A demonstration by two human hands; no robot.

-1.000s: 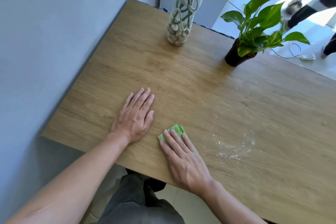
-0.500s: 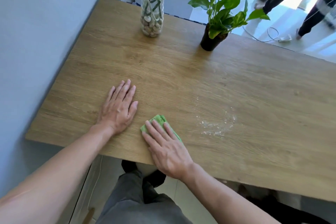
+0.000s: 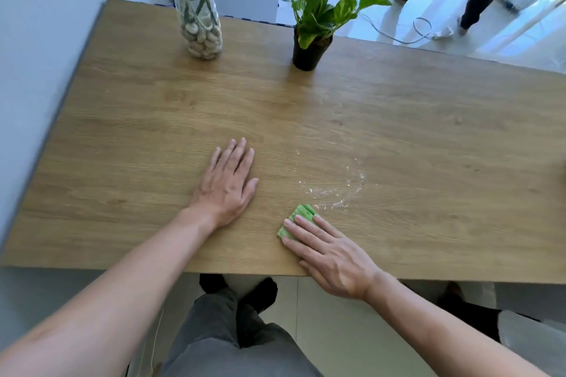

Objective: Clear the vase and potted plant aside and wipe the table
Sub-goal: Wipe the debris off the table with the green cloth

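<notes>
- Head view: no brand, label or writing can be read on anything here
- A wooden table with a light oak grain fills the middle; its left end meets a pale grey wall, and a scatter of white crumbs lies on the near right part of the top
- A glass vase holding pebbles and green stems stands at the far left of the table; the potted plant, in a black pot, stands to its right, also near the far edge, the two well apart
- Beyond the far edge is a bright tiled floor with a white cable and another person's legs
- The left hand lies flat on the wood, palm down, fingers straight and close together, holding nothing
- The right hand presses straight fingers on a folded green cloth near the near edge, just beside the crumbs
</notes>
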